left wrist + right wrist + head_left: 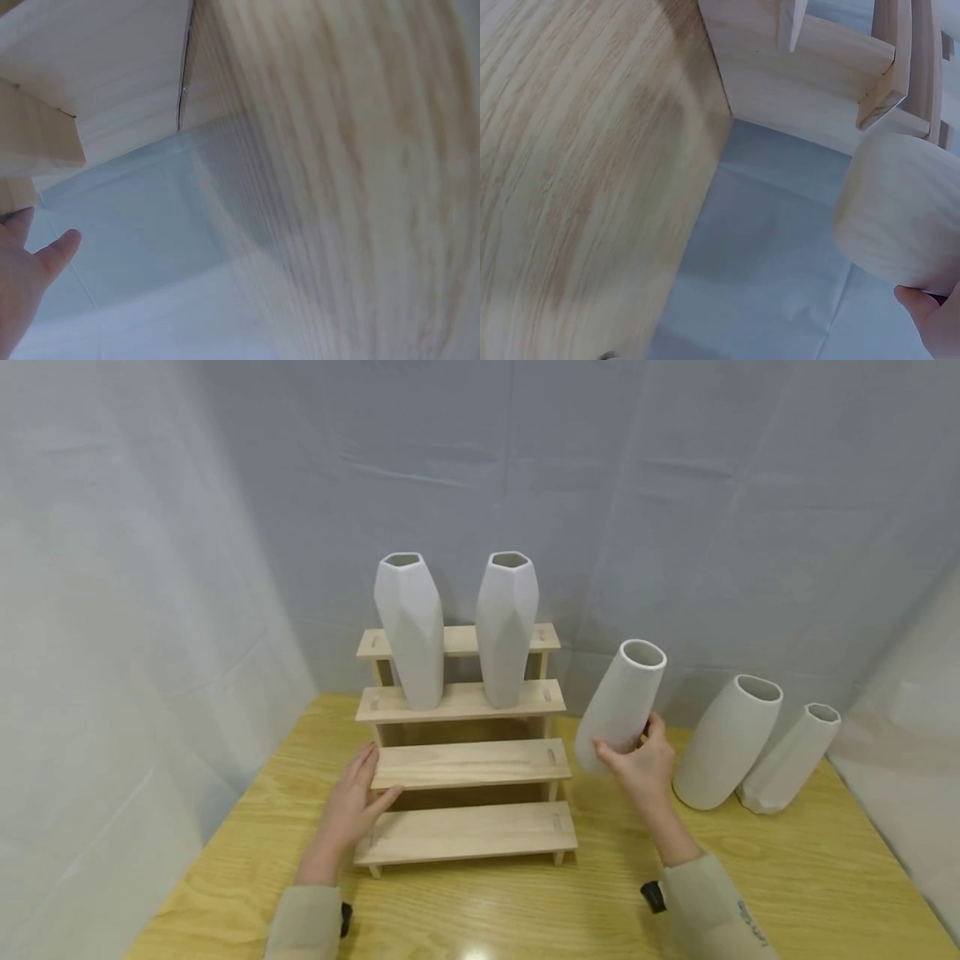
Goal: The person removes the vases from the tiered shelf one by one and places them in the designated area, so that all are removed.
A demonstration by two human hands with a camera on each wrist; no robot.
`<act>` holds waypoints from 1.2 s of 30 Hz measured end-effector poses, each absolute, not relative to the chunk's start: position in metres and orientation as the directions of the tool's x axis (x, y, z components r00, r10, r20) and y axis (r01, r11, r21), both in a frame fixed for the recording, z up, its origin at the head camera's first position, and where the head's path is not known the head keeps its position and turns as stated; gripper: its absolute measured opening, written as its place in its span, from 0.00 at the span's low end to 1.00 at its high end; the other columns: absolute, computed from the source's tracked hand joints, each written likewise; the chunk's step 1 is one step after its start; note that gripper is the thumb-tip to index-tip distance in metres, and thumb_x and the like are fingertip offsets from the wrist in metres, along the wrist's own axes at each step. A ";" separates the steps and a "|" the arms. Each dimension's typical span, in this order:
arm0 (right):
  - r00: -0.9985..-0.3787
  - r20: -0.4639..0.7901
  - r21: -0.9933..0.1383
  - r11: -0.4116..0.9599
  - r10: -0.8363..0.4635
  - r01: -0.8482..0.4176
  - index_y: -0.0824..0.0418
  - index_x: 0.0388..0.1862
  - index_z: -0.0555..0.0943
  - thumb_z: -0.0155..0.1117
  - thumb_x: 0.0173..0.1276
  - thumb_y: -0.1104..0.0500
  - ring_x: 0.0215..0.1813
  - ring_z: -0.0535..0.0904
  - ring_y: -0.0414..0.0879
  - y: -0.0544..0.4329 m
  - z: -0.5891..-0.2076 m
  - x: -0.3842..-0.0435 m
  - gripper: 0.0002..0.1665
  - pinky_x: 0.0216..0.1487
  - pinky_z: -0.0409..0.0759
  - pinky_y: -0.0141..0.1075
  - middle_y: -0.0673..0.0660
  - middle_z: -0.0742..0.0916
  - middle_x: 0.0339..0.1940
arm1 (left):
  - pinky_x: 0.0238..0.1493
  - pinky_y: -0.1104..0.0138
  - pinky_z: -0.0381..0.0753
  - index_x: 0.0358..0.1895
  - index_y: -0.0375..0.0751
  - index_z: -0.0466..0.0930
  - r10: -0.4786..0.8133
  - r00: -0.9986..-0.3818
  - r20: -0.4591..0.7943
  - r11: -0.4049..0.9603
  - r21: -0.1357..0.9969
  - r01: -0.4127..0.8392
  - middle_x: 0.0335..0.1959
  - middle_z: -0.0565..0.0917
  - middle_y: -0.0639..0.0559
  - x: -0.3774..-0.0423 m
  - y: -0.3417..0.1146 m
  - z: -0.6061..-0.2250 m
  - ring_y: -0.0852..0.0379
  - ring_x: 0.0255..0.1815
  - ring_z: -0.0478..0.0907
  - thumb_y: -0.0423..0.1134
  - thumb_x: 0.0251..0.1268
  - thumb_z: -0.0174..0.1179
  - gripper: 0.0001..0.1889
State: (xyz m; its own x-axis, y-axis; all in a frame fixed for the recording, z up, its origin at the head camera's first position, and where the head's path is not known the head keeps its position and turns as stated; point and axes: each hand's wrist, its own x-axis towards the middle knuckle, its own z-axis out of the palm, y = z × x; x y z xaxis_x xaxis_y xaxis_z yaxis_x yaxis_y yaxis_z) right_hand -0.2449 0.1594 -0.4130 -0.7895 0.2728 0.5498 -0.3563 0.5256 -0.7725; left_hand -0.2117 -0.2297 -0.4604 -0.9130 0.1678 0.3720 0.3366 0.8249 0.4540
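My right hand (643,768) grips a smooth white vase (621,702) low on its body, thumb across the front. The vase leans with its round mouth to the upper right, just right of a stepped wooden stand (472,764). In the right wrist view, the base of the same vase (900,214) is raised above the tabletop, with fingertips at its lower side. At the stand's left end, my left hand (352,806) rests against a middle step, fingers along the side and thumb over the front edge. Two faceted white vases (412,635) (508,631) stand upright on the second step from the top.
Right of the held vase, a wide white vase (727,743) and a narrower one with a faceted base (789,760) stand on the wooden table (810,877). Grey-white cloth (675,485) hangs behind and along both sides.
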 end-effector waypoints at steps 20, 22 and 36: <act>-0.797 0.457 -0.845 0.474 0.396 -0.248 0.76 0.51 0.63 0.72 0.38 0.64 0.45 0.72 0.61 0.178 -0.435 -0.255 0.42 0.44 0.72 0.52 0.72 0.75 0.43 | 0.63 0.50 0.50 0.65 0.28 0.50 0.159 -0.928 0.337 0.825 0.471 0.313 0.67 0.51 0.37 -0.211 -0.230 -0.459 0.41 0.66 0.48 0.55 0.61 0.51 0.40; -0.794 0.446 -0.851 0.471 0.412 -0.234 0.76 0.51 0.63 0.72 0.38 0.63 0.45 0.71 0.61 0.180 -0.438 -0.256 0.42 0.44 0.71 0.51 0.72 0.75 0.43 | 0.63 0.50 0.50 0.65 0.28 0.50 0.158 -0.929 0.334 0.823 0.475 0.311 0.67 0.51 0.37 -0.211 -0.230 -0.459 0.41 0.66 0.47 0.55 0.61 0.50 0.40; -0.784 0.452 -0.836 0.510 0.426 -0.205 0.76 0.50 0.64 0.73 0.38 0.62 0.44 0.72 0.62 0.187 -0.448 -0.261 0.41 0.44 0.71 0.51 0.72 0.76 0.42 | 0.63 0.51 0.50 0.66 0.29 0.49 0.150 -0.934 0.324 0.824 0.482 0.299 0.67 0.51 0.39 -0.211 -0.230 -0.459 0.42 0.66 0.47 0.55 0.61 0.50 0.40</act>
